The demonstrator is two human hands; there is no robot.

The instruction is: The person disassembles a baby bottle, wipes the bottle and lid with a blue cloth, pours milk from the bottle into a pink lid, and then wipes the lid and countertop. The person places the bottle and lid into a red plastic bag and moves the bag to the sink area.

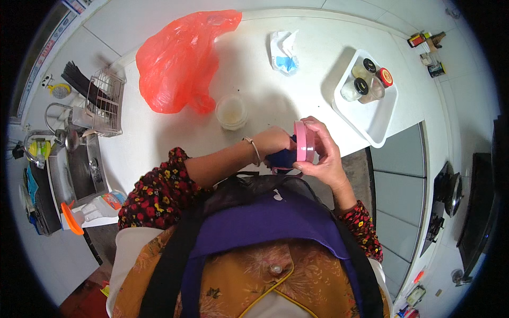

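Observation:
In my right hand (326, 159) is a round clear plastic jar lid with a pink rim (304, 141), turned on its edge, thumb and fingers around it. My left hand (274, 140) is at the lid's left side with a dark blue cloth (283, 158); its fingers are partly hidden, and the cloth lies against the lid. A round clear container (232, 112) with pale contents stands on the white countertop (191, 139), beyond my left forearm. Left of that container lies a crumpled red plastic bag (179, 63).
A white tray (366, 119) at the right holds several small jars. A tissue packet (284, 53) lies at the back. On the left are a wire rack (105, 101), a metal sink (81, 171) and a spray bottle (99, 206) with an orange part.

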